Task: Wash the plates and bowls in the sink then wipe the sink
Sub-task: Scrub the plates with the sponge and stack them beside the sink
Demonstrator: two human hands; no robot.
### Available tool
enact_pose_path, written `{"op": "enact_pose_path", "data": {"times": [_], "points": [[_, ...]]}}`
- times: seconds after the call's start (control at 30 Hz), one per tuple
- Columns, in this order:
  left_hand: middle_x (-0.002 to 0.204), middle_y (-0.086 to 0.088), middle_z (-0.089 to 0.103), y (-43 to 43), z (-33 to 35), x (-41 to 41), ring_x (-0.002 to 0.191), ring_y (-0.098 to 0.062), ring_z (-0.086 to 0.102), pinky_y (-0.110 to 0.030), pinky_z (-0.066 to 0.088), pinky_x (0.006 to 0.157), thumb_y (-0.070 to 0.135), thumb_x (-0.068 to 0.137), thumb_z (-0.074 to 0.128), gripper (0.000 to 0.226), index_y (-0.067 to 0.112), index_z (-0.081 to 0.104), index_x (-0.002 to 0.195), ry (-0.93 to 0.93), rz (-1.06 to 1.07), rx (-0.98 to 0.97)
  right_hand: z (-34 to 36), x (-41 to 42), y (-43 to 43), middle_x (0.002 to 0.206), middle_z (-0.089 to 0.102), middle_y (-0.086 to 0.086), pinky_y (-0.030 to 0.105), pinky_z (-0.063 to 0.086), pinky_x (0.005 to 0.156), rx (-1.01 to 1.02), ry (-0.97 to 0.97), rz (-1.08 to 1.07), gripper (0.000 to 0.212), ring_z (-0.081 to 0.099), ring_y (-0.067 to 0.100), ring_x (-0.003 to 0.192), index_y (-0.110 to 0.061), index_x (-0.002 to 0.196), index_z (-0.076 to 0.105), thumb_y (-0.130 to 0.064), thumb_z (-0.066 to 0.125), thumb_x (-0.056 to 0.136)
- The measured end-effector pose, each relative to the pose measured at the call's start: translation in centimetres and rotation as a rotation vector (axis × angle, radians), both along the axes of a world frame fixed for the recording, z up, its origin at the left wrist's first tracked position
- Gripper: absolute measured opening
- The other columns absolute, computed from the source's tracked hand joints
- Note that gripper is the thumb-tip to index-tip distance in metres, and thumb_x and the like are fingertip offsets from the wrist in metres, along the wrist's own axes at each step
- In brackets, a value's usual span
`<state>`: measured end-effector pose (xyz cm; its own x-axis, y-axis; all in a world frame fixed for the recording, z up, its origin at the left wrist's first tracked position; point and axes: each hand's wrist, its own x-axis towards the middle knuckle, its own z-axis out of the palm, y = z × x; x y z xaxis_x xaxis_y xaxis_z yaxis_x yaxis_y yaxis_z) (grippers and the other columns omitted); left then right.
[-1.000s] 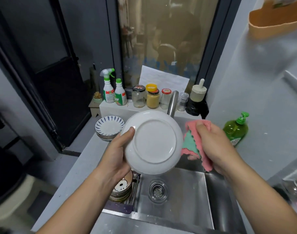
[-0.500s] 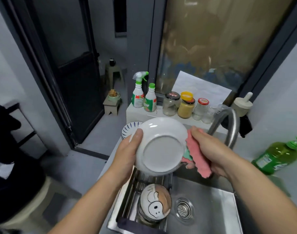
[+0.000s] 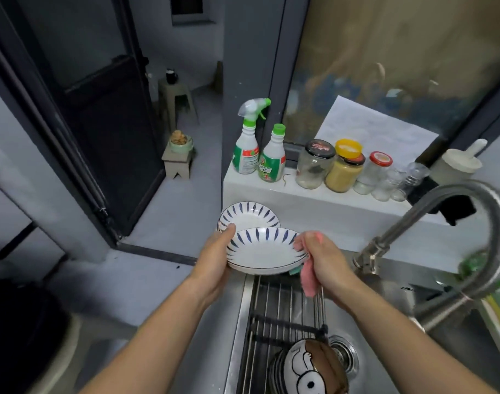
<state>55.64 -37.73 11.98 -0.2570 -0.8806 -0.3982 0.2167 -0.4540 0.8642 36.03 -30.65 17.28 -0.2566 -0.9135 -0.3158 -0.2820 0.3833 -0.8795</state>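
A white plate (image 3: pixel 264 253) with blue dashes is held right side up between both hands, over the back left corner of the sink (image 3: pixel 385 373). Its left edge is gripped by the left hand (image 3: pixel 214 260): the thumb is laid on the rim and the other fingers are hidden under the plate. Its right edge is gripped by the right hand (image 3: pixel 325 260), and a pink cloth (image 3: pixel 308 280) is pinched against the plate by the thumb and curled fingers. The loose end of the cloth is left hanging down. Just behind the held plate, a stack of plates (image 3: pixel 249 216) with the same blue dashes is seen on the counter. A wire rack (image 3: pixel 274 302) is laid over the left side of the sink. A bowl with a cartoon face (image 3: pixel 308 368) is set upside down on other dishes at the near end of the rack. The curved tap (image 3: pixel 408 220) is seen on the right.
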Motion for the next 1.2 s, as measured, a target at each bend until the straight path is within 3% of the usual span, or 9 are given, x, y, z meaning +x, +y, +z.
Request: {"op": "enact_pose_path", "data": {"times": [0.1,0.23,0.33,0.43,0.57,0.73,0.83,0.9,1.2], "points": [[0.124,-0.01,0.074,-2.2,-1.5,-0.1,0.117,-0.028,0.069,-0.046,0.051,0.107,0.042,0.091,0.067,0.052,0.009,0.062,0.131,-0.127,0.037,-0.016,-2.5,0.4,-2.7,0.045,0.05,0.019,0.033,0.043,0.05,0.002,0.031,0.006,0.036,0.048,0.033,0.043,-0.01,0.106,0.048,-0.04,0.028,0.107],[0.124,0.004,0.07,-5.3,-3.4,-0.5,0.115,-0.018,0.067,-0.039,0.053,0.1,0.034,0.1,0.062,0.033,0.024,0.057,0.131,-0.217,0.05,-0.083,-5.2,0.7,-6.4,0.071,0.065,0.004,0.026,0.039,0.038,-0.054,0.028,-0.027,0.027,0.053,0.015,0.04,-0.031,0.116,0.058,-0.037,0.032,0.11],[0.126,0.005,0.067,-7.4,-4.7,-0.7,0.121,-0.02,0.062,-0.048,0.049,0.109,0.05,0.094,0.059,0.036,0.035,0.057,0.127,-0.32,0.052,-0.157,-6.5,0.5,-8.6,0.075,0.068,-0.01,0.042,0.051,0.053,-0.042,-0.01,-0.015,0.026,0.058,0.014,0.051,-0.052,0.12,0.051,-0.035,0.033,0.11],[0.13,0.004,0.064,-9.3,-6.6,-1.0,0.127,-0.023,0.057,-0.053,0.047,0.11,0.065,0.083,0.053,0.047,0.045,0.057,0.125,-0.435,0.054,-0.217,-7.4,0.0,-10.6,0.087,0.061,-0.007,0.024,0.047,0.062,-0.024,0.05,-0.028,0.028,0.058,0.013,0.068,-0.038,0.13,0.05,-0.034,0.033,0.108],[0.13,0.004,0.066,-11.0,-8.1,-1.4,0.118,-0.017,0.063,-0.042,0.05,0.105,0.05,0.095,0.056,0.041,0.034,0.058,0.133,-0.404,0.058,-0.209,-9.1,-0.1,-13.0,0.065,0.049,-0.003,0.026,0.038,0.056,0.029,0.095,-0.131,0.033,0.045,0.022,0.063,-0.022,0.069,0.048,-0.035,0.037,0.096],[0.132,0.007,0.063,-12.6,-9.9,-1.8,0.12,-0.013,0.061,-0.042,0.045,0.113,0.041,0.104,0.056,0.037,0.035,0.054,0.14,-0.404,0.07,-0.188,-10.0,-0.5,-14.6,0.064,0.051,0.014,0.028,0.035,0.04,0.079,0.052,-0.137,0.034,0.044,0.022,0.041,-0.014,0.077,0.051,-0.031,0.035,0.101],[0.149,0.002,0.054,-13.1,-10.7,-1.9,0.135,-0.019,0.052,-0.047,0.041,0.118,0.05,0.1,0.057,0.055,0.035,0.046,0.152,-0.419,0.062,-0.196,-10.0,-1.1,-14.9,0.088,0.065,0.031,0.049,0.046,0.056,0.081,0.053,-0.13,0.04,0.057,0.031,0.064,-0.002,0.102,0.06,-0.032,0.034,0.104],[0.152,0.002,0.05,-13.1,-11.3,-2.1,0.138,-0.019,0.049,-0.047,0.04,0.119,0.047,0.102,0.057,0.055,0.035,0.043,0.154,-0.441,0.065,-0.21,-10.5,-1.5,-15.0,0.089,0.065,0.032,0.046,0.045,0.06,0.094,0.05,-0.134,0.043,0.057,0.036,0.065,0.0,0.109,0.061,-0.033,0.034,0.104],[0.155,0.006,0.038,-12.9,-12.3,-2.3,0.133,-0.002,0.035,-0.028,0.027,0.114,0.05,0.107,0.043,0.052,0.036,0.036,0.157,-0.616,0.024,-0.369,-11.4,-2.3,-15.1,0.058,0.051,0.009,0.026,0.029,0.035,0.133,0.008,-0.141,0.034,0.047,0.032,0.048,-0.014,0.076,0.052,-0.032,0.037,0.101]]}}
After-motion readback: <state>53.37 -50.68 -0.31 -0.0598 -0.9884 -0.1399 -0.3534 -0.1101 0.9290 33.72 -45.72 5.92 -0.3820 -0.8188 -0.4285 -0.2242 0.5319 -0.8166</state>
